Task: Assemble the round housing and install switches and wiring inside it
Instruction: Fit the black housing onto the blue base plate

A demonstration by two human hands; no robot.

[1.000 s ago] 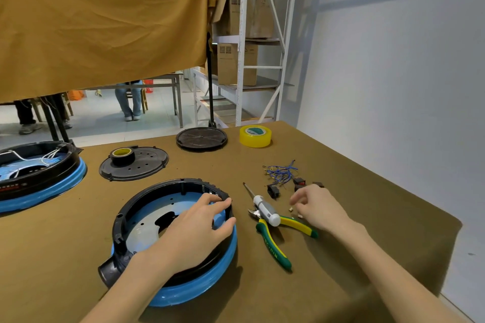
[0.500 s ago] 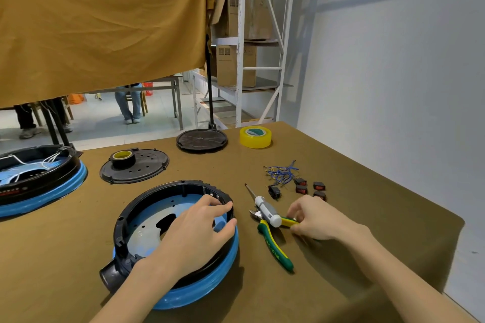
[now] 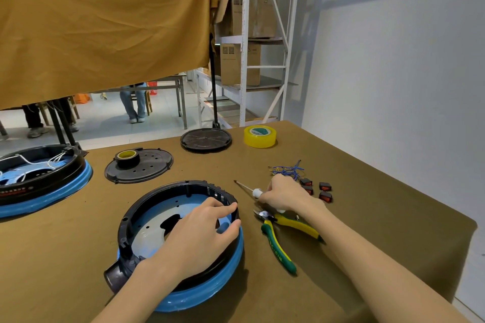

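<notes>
Right hand [image 3: 284, 195] has moved off the table by the cutters and now has its fingers closed around the white handle of the one screwdriver [image 3: 248, 189], lifted, tip pointing up-left; before, the screwdriver lay across the cutters. Left hand [image 3: 203, 235] unchanged: spread over the right rim of the round housing [image 3: 147, 220], fingertips curled on the black inner ring, thumb outside on the blue band. Housing sits centre-front on the brown table [image 3: 341, 257], black spout toward the viewer. Counts: one pair of green-yellow cutters [image 3: 278, 241] lying just right of the housing; four small black switches [image 3: 325, 187] with red faces beyond the right hand; one blue wire bundle [image 3: 287, 170]; two tape rolls, yellow [image 3: 259, 136] and black-yellow [image 3: 127, 158]; two loose black discs [image 3: 206, 139]; one second housing [image 3: 39, 181] with white wires at far left.
</notes>
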